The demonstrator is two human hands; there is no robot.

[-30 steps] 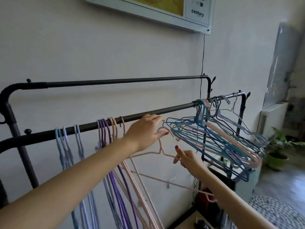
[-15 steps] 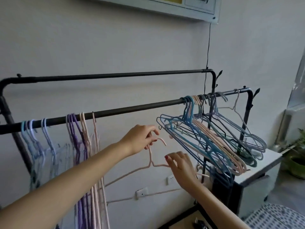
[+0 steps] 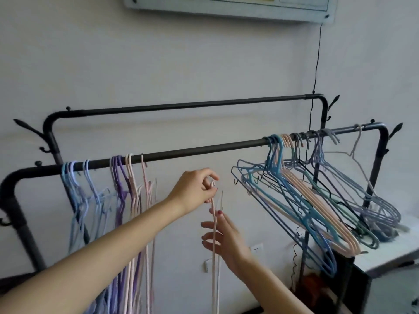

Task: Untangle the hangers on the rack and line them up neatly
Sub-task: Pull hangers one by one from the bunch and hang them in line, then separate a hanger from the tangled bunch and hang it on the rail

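Observation:
A black metal rack has a front bar (image 3: pixel 204 150) running left to right. On its left part hang lined-up hangers (image 3: pixel 118 184), blue, then purple, then pink. A tangled bunch of blue, pink, black and grey hangers (image 3: pixel 317 200) hangs slanted on the right part. My left hand (image 3: pixel 197 189) pinches the hook of a single pink hanger (image 3: pixel 213 245), seen edge-on below the bar, off the rack. My right hand (image 3: pixel 223 241) touches that hanger lower down with loosely spread fingers.
A second, higher bar (image 3: pixel 181 106) runs behind. A white cabinet top (image 3: pixel 385 252) stands under the tangled bunch at the right. A framed board (image 3: pixel 226 5) hangs on the wall, with a black cord (image 3: pixel 316 64) dropping from it. Wall sockets (image 3: pixel 256 249) sit low.
The pink hanger has come away from the tangled bunch and turned edge-on to me. Both hands moved left and down with it; my view shifted left, showing more of the rack.

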